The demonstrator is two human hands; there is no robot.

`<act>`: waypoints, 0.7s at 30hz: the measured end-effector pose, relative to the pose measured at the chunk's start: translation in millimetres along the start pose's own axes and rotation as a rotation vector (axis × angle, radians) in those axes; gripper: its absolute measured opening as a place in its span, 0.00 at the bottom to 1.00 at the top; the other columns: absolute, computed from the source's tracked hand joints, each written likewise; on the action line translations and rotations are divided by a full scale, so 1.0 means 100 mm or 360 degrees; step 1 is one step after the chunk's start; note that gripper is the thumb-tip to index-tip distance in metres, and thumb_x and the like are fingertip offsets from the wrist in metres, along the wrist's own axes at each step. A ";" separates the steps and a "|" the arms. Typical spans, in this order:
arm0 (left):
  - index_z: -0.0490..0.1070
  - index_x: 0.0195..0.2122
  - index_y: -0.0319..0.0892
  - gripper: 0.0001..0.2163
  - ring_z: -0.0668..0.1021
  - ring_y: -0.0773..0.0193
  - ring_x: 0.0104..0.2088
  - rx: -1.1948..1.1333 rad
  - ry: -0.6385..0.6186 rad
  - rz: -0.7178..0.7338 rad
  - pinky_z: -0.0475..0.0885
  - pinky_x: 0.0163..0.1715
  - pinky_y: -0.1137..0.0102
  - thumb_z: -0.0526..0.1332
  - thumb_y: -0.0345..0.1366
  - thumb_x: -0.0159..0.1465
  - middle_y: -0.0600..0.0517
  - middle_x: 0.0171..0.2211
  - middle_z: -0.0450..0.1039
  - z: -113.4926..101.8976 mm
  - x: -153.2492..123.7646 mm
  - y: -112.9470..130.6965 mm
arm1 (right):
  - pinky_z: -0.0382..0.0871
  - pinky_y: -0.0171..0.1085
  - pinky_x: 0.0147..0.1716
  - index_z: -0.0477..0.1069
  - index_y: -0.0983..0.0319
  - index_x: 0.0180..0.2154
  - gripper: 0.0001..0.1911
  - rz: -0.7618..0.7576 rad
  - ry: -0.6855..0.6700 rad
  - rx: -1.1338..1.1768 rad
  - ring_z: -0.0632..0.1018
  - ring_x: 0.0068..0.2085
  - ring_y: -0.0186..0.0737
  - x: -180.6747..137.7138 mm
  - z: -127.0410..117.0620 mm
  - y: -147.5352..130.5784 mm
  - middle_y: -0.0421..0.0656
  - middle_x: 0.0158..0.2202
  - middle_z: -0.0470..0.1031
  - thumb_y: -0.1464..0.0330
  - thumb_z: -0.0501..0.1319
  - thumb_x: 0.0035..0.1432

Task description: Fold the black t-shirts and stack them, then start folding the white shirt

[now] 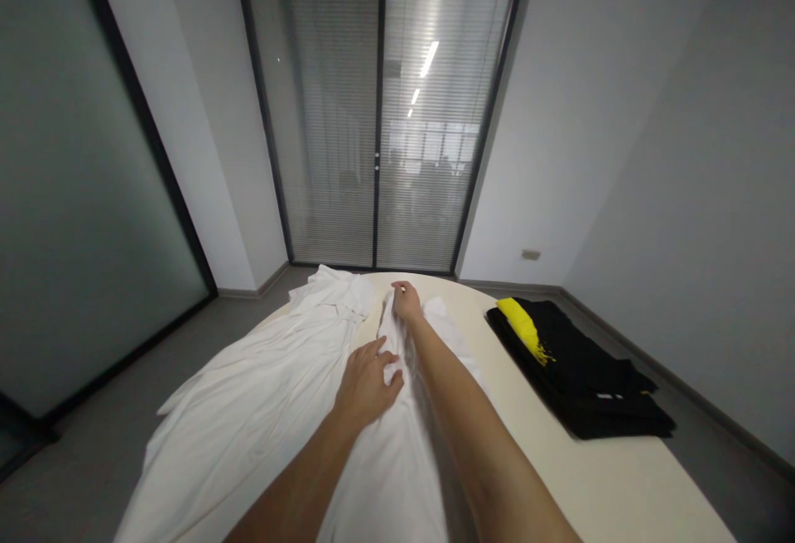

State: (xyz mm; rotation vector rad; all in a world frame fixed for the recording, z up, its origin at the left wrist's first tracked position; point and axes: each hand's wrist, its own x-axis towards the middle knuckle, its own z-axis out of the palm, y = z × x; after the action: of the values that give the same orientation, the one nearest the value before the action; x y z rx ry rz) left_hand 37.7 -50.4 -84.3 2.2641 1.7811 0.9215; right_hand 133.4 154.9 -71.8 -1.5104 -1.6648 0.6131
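A white garment [385,477] lies lengthwise on the table in front of me, creased and partly folded. My left hand [368,384] rests on its left edge with the fingers and thumb apart. Farther up, my right hand [407,301] has its fingers closed on the garment's far end. My right forearm crosses over the cloth and hides part of it. To the left spreads a second, larger white garment [261,394], rumpled and hanging over the table's left side.
On the right of the pale table [534,452] lies a stack of folded black clothes [590,377] with a yellow piece [522,326] on top. Beyond the table stand glass doors [376,112] with blinds, between white walls.
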 end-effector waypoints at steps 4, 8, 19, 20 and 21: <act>0.78 0.47 0.43 0.12 0.70 0.50 0.61 0.0001 -0.0032 -0.0010 0.59 0.62 0.52 0.60 0.36 0.64 0.41 0.61 0.68 0.00 -0.01 0.01 | 0.73 0.35 0.38 0.75 0.65 0.47 0.15 -0.0079 -0.0128 0.0074 0.80 0.33 0.38 0.02 -0.03 0.02 0.46 0.37 0.81 0.63 0.60 0.61; 0.75 0.51 0.45 0.14 0.67 0.51 0.64 0.0044 -0.0071 -0.0057 0.56 0.64 0.50 0.59 0.38 0.65 0.42 0.63 0.66 0.04 -0.02 -0.01 | 0.73 0.35 0.43 0.69 0.63 0.57 0.22 -0.0236 -0.0192 0.0082 0.80 0.41 0.37 0.02 -0.09 -0.03 0.47 0.49 0.79 0.72 0.57 0.60; 0.70 0.59 0.44 0.20 0.64 0.50 0.66 0.0202 -0.0107 -0.0100 0.52 0.66 0.50 0.53 0.40 0.69 0.44 0.66 0.62 0.10 -0.01 -0.05 | 0.62 0.49 0.58 0.67 0.62 0.58 0.24 -0.0222 -0.0195 -0.0452 0.72 0.57 0.54 -0.52 -0.81 0.21 0.55 0.57 0.71 0.72 0.57 0.60; 0.69 0.60 0.44 0.20 0.64 0.51 0.66 0.0202 -0.0126 -0.0093 0.52 0.66 0.50 0.53 0.40 0.69 0.44 0.66 0.62 0.10 -0.01 -0.04 | 0.62 0.50 0.57 0.65 0.64 0.59 0.24 -0.0192 -0.0202 -0.0487 0.73 0.57 0.55 -0.62 -0.87 0.27 0.57 0.57 0.71 0.69 0.58 0.61; 0.68 0.61 0.44 0.21 0.63 0.50 0.66 0.0206 -0.0148 -0.0090 0.52 0.66 0.50 0.52 0.40 0.69 0.44 0.66 0.62 0.09 0.00 -0.03 | 0.63 0.49 0.57 0.64 0.65 0.60 0.26 -0.0167 -0.0214 -0.0512 0.73 0.57 0.56 -0.72 -0.91 0.34 0.58 0.57 0.71 0.65 0.58 0.62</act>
State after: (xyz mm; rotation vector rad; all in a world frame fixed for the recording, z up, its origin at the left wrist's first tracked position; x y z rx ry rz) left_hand 39.9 -47.3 -93.5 2.2778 1.9045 0.6980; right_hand 225.2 76.7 -62.7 -1.6196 -2.0073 0.4111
